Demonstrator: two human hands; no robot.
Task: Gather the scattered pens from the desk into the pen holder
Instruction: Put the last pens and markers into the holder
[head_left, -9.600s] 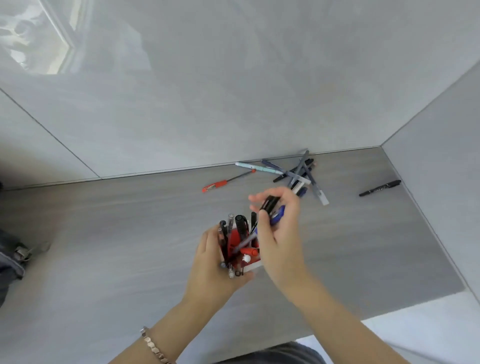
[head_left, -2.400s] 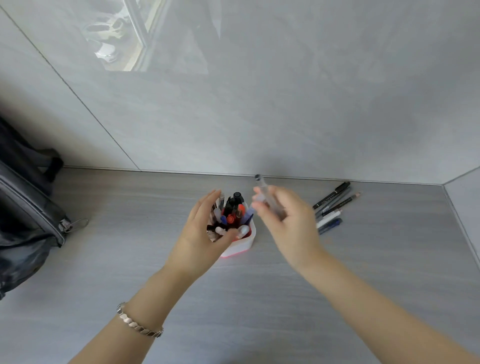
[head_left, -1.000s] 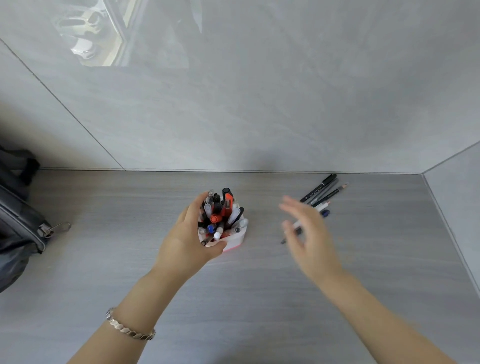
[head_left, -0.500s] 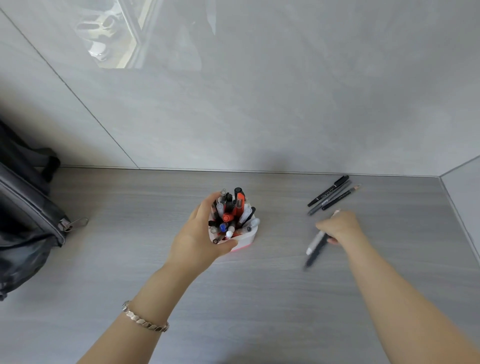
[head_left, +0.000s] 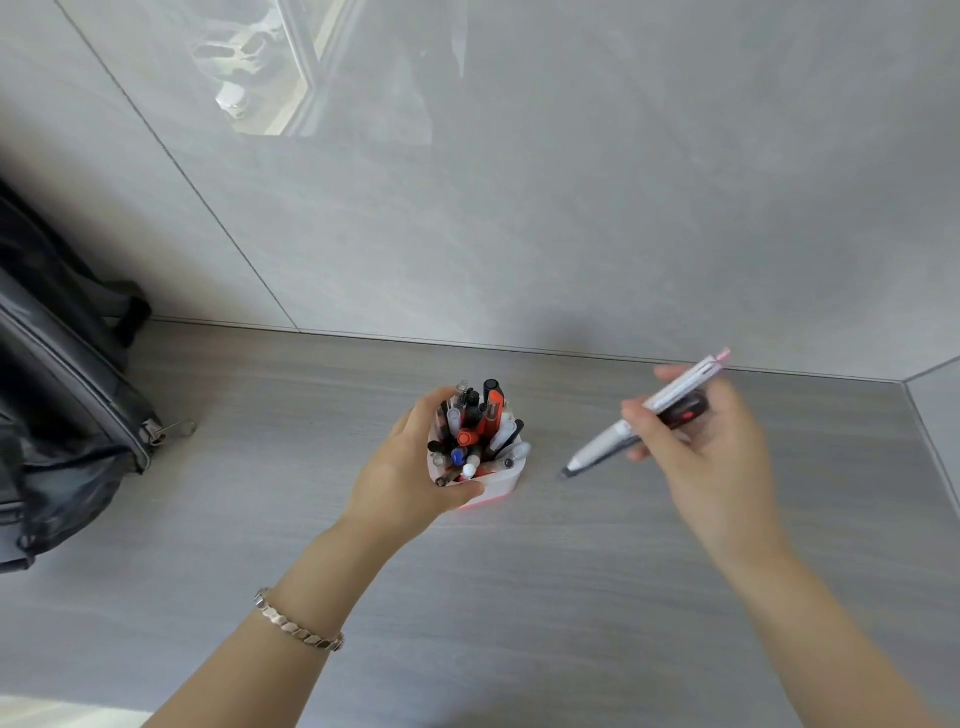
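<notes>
Near the middle of the frame the left hand (head_left: 410, 480) was wrapped around the pen holder (head_left: 496, 480), fingers curled against its left wall and the thumb across its near rim, steadying it on the desk (head_left: 519, 597). The holder was already crowded with upright pens and markers, caps of orange, blue, black and white showing above the rim.

To the right of centre, the right hand (head_left: 701, 452) was closed on two pens lifted clear of the desk: a white pen (head_left: 654, 410) and a dark pen (head_left: 683, 410) tucked just under it, pinched between thumb and fingers at about mid-length. No loose pens showed on the desk around that hand, though the hand may have covered some.

The white pen's long axis ran on a slant, its cap end toward the upper right and its tip pointing lower left, toward the holder. The holder stood to the left of the tip and a little below it, close but apart. The move ahead would probably call for swinging the pair leftward and tipping them more upright, into whatever gap remained among the packed pens.

A dark bag (head_left: 62, 415) sat at the left edge of the frame.
</notes>
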